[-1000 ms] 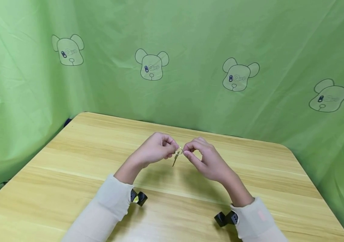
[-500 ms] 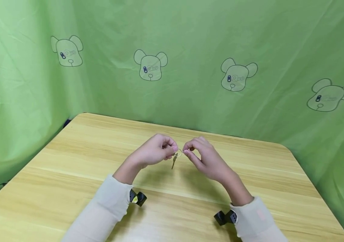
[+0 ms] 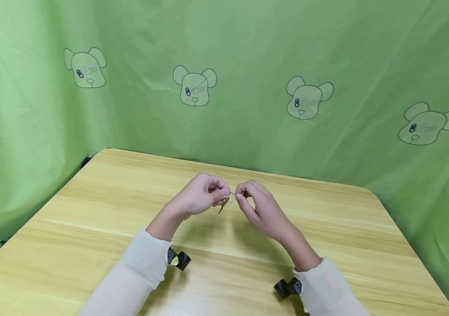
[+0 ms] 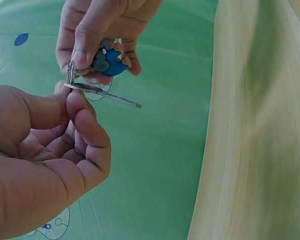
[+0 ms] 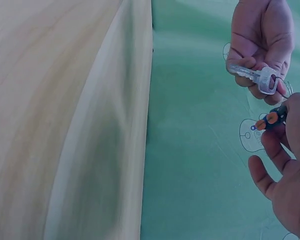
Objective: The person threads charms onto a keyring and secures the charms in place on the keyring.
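My left hand [image 3: 201, 195] pinches a thin metal key ring [image 3: 232, 197] between thumb and forefinger. From the ring hangs a key [image 5: 262, 79], its shaft slanting out past the left fingertips. Facing it, my right hand [image 3: 265, 213] pinches the other side of the ring with thumb and forefinger. A small blue charm with orange parts [image 4: 115, 62] hangs against the right fingers in the left wrist view. The head view hides this charm behind the right hand. Both hands are raised above the wooden table [image 3: 130, 206], fingertips close together.
Green curtains [image 3: 240, 127] printed with cartoon animal heads stand behind and beside the table. Black wrist cameras, one at the left cuff [image 3: 179, 259] and one at the right cuff [image 3: 287, 287], stick out inward over the tabletop.
The right hand has shifted slightly left, nearer the left hand, which has moved a little left too. The key has swung and tilts more to the left below the ring.
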